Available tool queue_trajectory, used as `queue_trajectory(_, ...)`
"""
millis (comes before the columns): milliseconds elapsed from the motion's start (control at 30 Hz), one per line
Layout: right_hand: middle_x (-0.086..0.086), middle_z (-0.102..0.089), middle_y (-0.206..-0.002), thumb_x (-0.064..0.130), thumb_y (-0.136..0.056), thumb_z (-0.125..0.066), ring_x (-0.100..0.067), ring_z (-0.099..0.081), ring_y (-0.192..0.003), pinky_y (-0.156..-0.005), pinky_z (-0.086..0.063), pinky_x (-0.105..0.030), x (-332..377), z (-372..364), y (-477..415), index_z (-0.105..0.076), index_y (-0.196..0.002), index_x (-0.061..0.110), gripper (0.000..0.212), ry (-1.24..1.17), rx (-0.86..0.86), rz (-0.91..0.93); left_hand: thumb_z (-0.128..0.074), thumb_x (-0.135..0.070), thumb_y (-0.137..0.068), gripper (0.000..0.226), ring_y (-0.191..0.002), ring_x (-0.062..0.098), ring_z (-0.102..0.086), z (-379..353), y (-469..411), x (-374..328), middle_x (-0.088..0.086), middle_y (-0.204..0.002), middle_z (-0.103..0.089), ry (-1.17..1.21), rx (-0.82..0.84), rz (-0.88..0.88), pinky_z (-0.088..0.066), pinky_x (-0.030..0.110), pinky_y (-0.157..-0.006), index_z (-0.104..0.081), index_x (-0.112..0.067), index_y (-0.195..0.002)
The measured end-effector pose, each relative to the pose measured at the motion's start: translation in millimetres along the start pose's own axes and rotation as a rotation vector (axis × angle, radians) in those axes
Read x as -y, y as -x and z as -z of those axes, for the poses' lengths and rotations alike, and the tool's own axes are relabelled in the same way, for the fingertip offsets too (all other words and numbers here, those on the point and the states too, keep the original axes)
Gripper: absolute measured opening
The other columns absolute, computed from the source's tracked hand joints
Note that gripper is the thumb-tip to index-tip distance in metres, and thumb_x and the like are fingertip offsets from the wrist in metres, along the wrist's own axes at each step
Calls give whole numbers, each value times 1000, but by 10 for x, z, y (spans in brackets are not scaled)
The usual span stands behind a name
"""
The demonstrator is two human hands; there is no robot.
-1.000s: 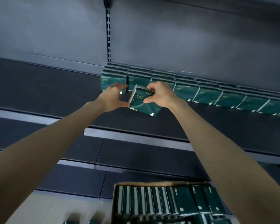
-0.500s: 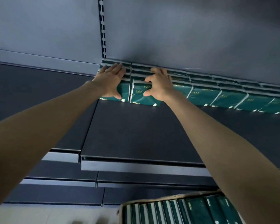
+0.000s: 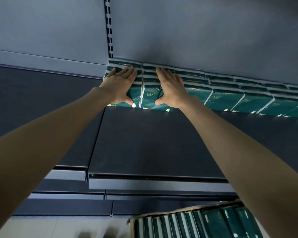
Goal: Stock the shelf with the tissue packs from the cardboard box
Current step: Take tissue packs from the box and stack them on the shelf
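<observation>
A dark matte metal shelf [image 3: 153, 143] is backed by a smooth grey-blue panel [image 3: 196, 31], split by a slotted upright [image 3: 108, 28]. Glossy dark green rectangular tissue packs [image 3: 225, 98] are stacked along its rear edge. The left hand [image 3: 119, 86] and right hand [image 3: 172, 90] are pressed flat on the two leftmost stacks, fingers [image 3: 126, 73] straight, nothing gripped. More are stood on edge in a brown cardboard box [image 3: 162, 214] below.
</observation>
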State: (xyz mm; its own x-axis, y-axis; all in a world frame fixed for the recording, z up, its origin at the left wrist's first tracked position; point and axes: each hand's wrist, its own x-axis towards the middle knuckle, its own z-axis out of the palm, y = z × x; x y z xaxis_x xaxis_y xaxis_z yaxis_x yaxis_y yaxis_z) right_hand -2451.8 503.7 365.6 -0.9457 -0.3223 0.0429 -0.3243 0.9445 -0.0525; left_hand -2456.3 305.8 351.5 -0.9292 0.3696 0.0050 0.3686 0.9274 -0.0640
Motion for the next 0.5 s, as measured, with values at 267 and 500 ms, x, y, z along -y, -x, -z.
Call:
queue_trajectory(267, -10, -3, -160, 32, -79, -75, -29, -2, -148, -119, -6, -43, -2, -15, -102, -3, -153, 12, 105, 111, 59, 31, -70, -51, -77, 114, -147, 19, 3, -10, -22, 9, 5, -160, 4, -23, 1, -6, -2, 43, -120, 6, -9, -151)
queue_trajectory(500, -7, -2, -161, 35, -74, -79, -27, -2, -148, -118, -7, -45, 54, 86, -64, -3, -153, 15, 112, 101, 113, -10, -74, -49, -74, 119, -147, 21, 4, 109, 9, -33, 6, -160, 7, -8, 69, 12, 1, 47, -119, 8, -9, -151)
